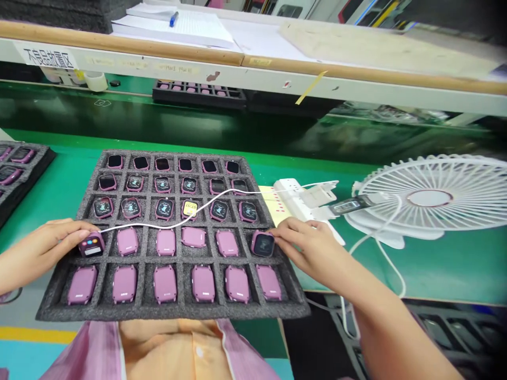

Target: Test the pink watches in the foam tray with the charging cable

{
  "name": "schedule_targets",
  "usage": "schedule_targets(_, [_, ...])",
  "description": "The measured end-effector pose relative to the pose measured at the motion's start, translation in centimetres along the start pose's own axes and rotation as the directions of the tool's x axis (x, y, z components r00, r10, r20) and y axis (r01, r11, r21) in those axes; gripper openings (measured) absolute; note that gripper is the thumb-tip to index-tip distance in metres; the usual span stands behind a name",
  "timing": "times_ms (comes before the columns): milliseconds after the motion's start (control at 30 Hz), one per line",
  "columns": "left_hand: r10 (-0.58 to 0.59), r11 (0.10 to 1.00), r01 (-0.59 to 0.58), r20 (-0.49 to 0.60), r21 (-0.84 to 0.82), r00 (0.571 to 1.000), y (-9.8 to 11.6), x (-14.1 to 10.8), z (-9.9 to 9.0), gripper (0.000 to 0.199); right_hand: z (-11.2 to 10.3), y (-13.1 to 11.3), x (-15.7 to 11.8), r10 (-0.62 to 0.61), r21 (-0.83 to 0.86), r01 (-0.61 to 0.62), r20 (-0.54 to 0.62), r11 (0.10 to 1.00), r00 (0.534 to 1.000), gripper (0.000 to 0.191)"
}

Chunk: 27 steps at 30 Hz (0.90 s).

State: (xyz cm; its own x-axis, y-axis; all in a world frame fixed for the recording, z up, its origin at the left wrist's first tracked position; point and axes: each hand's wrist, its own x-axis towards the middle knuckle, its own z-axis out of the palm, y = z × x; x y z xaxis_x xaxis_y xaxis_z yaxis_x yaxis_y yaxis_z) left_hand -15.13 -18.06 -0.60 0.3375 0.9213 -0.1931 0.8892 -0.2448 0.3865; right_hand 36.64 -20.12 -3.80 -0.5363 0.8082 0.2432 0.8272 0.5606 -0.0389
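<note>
A dark foam tray (146, 253) holds rows of purple watches; those in the back rows show their screens, those in the front rows mostly their backs. My left hand (59, 243) pinches a watch with a lit screen (91, 245) at the tray's left side, and a white cable (158, 226) runs from there across the tray. At the right side, the closed fingertips of my right hand (303, 243) grip the edge of a dark-screened watch (263, 244). One watch in the third row has a yellow screen (190, 209).
A white power strip (291, 191) with plugged-in adapters lies right of the tray, beside a white fan (431, 198). Another watch tray (24, 182) is at the left edge. A shelf (222, 55) with papers (198, 26) crosses the back.
</note>
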Motion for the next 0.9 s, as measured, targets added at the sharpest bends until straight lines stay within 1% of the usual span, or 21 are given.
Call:
schedule_targets(67, [-0.011,1.0,0.011,-0.005,-0.006,1.0,-0.3,-0.2,0.1,0.08,0.4,0.1,0.3,-0.009,-0.036,0.009,-0.002,0.999,1.0,0.037])
schedule_targets(200, [-0.008,1.0,0.008,0.03,0.008,1.0,-1.0,0.0,0.2,0.083,0.1,-0.3,0.8,-0.044,-0.089,0.042,-0.03,0.995,0.999,0.036])
schedule_targets(267, [0.03,0.999,-0.031,0.028,0.032,0.999,-1.2,0.2,0.2,0.084,0.0,-0.4,0.9,-0.038,-0.094,0.034,-0.039,0.995,0.999,0.034])
schedule_targets(400, [0.105,0.99,-0.104,0.003,0.096,0.995,-1.2,0.6,0.3,0.079,0.2,-0.5,0.8,-0.012,-0.086,0.008,-0.048,0.996,0.999,0.032])
schedule_targets(500, [0.16,0.977,-0.159,0.002,0.146,0.987,-1.2,0.7,0.2,0.075,0.5,-0.4,0.7,0.014,-0.076,-0.016,-0.029,0.997,0.999,0.032])
schedule_targets(567, [0.183,0.973,-0.18,-0.007,0.147,0.983,-1.1,0.8,0.1,0.071,0.5,-0.5,0.8,0.03,-0.075,-0.03,-0.01,0.997,1.0,0.031])
schedule_targets(633, [0.165,0.978,-0.162,-0.006,0.134,0.986,-0.9,0.8,0.0,0.071,0.1,-0.7,0.9,0.034,-0.111,-0.036,-0.012,0.993,0.999,0.032])
schedule_targets(667, [0.142,0.982,-0.14,-0.005,0.128,0.99,-0.8,0.8,0.0,0.074,-0.3,-0.9,1.0,0.047,-0.151,-0.051,-0.033,0.987,0.998,0.033])
schedule_targets(767, [0.07,0.989,-0.072,0.016,0.126,0.997,0.1,0.9,-0.1,0.087,-1.6,-1.7,1.3,0.092,-0.281,-0.143,-0.186,0.949,0.978,0.031])
schedule_targets(800, [0.059,0.99,-0.062,0.024,0.126,0.998,0.3,0.9,-0.2,0.09,-1.9,-2.1,1.4,0.094,-0.278,-0.154,-0.218,0.948,0.971,0.028])
schedule_targets(833, [0.058,0.99,-0.061,0.031,0.123,0.998,0.6,1.0,-0.3,0.092,-2.2,-2.6,1.5,0.084,-0.24,-0.139,-0.225,0.961,0.971,0.026])
schedule_targets(900, [0.067,0.991,-0.071,0.043,0.109,0.997,0.9,1.1,-0.4,0.091,-2.2,-3.6,1.7,0.038,-0.097,-0.055,-0.176,0.994,0.984,0.025])
